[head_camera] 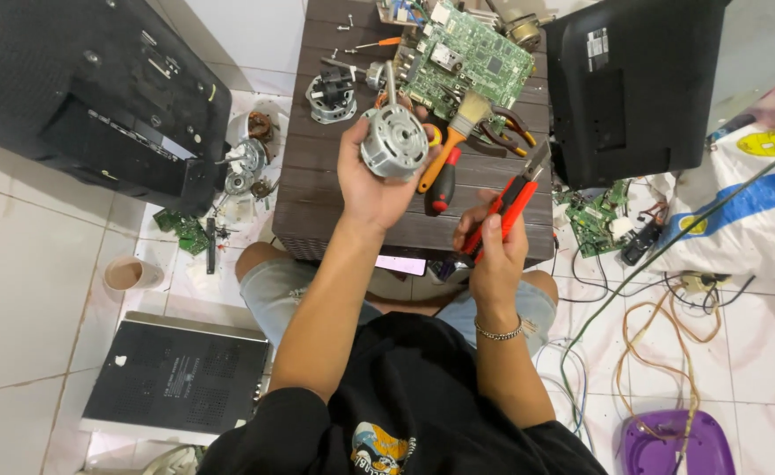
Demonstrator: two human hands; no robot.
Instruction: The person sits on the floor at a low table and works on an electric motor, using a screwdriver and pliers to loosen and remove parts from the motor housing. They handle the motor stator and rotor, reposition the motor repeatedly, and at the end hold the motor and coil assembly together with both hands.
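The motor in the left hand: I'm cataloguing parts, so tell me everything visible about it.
The motor is a round, silvery metal housing with a domed end cap, slots around the centre, and a thin bare shaft pointing up and away from the person. The left hand grips it from below and the side, holding it above the dark slatted table, beside a paintbrush. No wires are visible.

Small motor [393, 143]: bright, satin metal housing with a smooth steel shaft, held in the left hand [371, 180]. Pliers [510, 200]: glossy red and black plastic grips with dull metal tips, held in the right hand [493, 251]. Desk [317, 189]: dark brown slatted surface with a matt, wood-like finish. Circuit board [462, 57]: green, lacquered, slightly shiny. Brush [458, 132]: orange handle, metal ferrule, pale bristles. Floor [18, 264]: smooth, glossy white tile. Bracelet [498, 333]: fine metal chain.
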